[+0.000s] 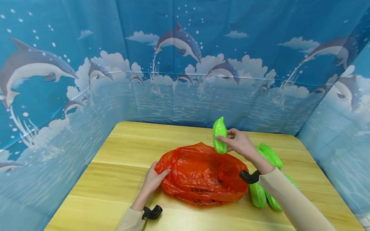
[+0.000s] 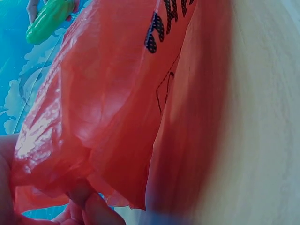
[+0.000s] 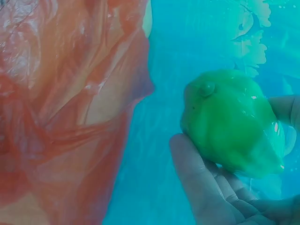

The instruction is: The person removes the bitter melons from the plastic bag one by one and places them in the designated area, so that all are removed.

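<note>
A glossy bright green fruit, long and ridged with a pointed tip, is held upright by my right hand above the back right rim of a red plastic bag. In the right wrist view, thumb and fingers grip the green fruit from its sides, beside the bag. My left hand pinches the bag's left edge. The bag lies spread with its mouth facing up, dark lettering on its near side. In the left wrist view, fingers fold over the bag's thin film.
Several more green fruits lie on the wooden table to the right of the bag, partly hidden behind my right forearm. A blue dolphin-print curtain stands around the table's back and sides. Each wrist wears a black mount.
</note>
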A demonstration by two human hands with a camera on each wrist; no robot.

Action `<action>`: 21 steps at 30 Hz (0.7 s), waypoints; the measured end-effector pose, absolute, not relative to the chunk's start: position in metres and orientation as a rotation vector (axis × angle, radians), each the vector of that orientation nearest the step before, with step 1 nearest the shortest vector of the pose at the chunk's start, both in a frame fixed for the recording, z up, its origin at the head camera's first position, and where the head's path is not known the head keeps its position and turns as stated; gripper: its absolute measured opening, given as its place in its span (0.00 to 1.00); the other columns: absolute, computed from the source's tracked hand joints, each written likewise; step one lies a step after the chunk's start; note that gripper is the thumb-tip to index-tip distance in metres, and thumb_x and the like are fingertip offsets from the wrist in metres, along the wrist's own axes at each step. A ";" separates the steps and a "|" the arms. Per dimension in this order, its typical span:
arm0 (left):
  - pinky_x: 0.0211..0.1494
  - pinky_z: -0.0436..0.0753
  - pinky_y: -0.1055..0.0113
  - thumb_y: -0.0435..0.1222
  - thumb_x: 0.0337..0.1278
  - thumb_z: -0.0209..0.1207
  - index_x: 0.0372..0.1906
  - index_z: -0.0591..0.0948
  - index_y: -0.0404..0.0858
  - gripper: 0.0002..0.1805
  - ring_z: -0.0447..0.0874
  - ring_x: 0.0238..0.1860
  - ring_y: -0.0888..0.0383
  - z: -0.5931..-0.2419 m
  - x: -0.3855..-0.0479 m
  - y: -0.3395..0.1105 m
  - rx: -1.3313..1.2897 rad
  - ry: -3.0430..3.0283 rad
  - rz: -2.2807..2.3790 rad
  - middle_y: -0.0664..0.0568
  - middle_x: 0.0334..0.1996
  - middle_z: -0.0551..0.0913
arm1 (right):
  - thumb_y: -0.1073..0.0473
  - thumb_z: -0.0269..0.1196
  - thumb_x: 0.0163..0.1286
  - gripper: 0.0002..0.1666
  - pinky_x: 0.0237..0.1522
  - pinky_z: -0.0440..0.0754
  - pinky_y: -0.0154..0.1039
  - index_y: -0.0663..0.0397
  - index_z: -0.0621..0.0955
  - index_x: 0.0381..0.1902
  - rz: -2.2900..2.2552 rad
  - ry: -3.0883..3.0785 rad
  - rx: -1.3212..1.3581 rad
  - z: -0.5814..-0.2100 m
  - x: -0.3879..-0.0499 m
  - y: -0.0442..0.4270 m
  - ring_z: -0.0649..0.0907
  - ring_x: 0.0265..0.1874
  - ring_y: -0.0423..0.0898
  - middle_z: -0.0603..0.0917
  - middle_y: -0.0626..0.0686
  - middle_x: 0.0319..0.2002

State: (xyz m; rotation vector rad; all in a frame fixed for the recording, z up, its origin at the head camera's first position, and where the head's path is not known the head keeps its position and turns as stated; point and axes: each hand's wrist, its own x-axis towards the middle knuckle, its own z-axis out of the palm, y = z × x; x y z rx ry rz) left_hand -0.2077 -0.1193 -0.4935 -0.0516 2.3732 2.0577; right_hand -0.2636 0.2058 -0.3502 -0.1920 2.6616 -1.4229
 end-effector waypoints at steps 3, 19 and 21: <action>0.51 0.79 0.54 0.37 0.56 0.64 0.58 0.66 0.28 0.30 0.78 0.46 0.48 -0.493 -0.207 -0.120 -0.052 2.365 2.061 0.41 0.49 0.76 | 0.34 0.64 0.58 0.47 0.33 0.84 0.46 0.68 0.68 0.58 -1.434 2.641 -0.193 -0.350 -0.264 0.200 0.83 0.32 0.50 0.80 0.60 0.40; 0.51 0.79 0.53 0.38 0.54 0.65 0.56 0.68 0.28 0.29 0.78 0.47 0.47 -0.494 -0.205 -0.119 -0.100 2.411 2.031 0.40 0.48 0.77 | 0.37 0.67 0.56 0.37 0.35 0.83 0.51 0.62 0.74 0.50 -1.415 2.558 -0.230 -0.350 -0.263 0.171 0.83 0.30 0.49 0.81 0.57 0.36; 0.51 0.79 0.53 0.37 0.54 0.65 0.57 0.68 0.28 0.29 0.78 0.47 0.47 -0.493 -0.205 -0.119 -0.098 2.410 2.034 0.40 0.48 0.77 | 0.37 0.67 0.56 0.37 0.35 0.83 0.50 0.62 0.75 0.48 -1.414 2.554 -0.220 -0.350 -0.264 0.169 0.83 0.29 0.49 0.80 0.57 0.35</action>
